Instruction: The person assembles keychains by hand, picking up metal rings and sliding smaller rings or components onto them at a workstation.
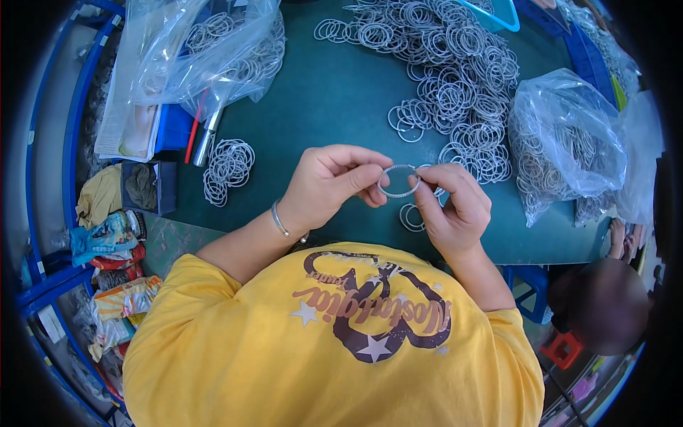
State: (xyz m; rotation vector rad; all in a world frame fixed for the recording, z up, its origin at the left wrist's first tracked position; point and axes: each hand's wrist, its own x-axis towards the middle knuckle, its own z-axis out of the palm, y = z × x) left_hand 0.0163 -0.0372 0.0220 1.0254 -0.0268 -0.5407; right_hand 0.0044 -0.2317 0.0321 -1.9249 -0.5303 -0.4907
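Note:
Above the near edge of the green table, both my hands hold one thin silver-grey metal ring [396, 196]. My left hand [331, 186] pinches its left side between thumb and fingers. At its right side, my right hand [455, 206] grips it with thumb and forefinger. The ring looks textured, like a wound coil; its fine detail is too small to make out. A few loose rings [411, 218] lie just below and behind my right hand, partly covered by it. A large pile of similar rings [462, 92] spreads beyond, and a smaller heap [229, 171] sits left.
Clear plastic bags of rings stand at right [565, 142] and far left [249, 64]. By the left bag lie a red pen [193, 135] and a silver tube [205, 142]. A light-blue basket [511, 20] stands far right. Another person's hands [623, 238] show at the right edge.

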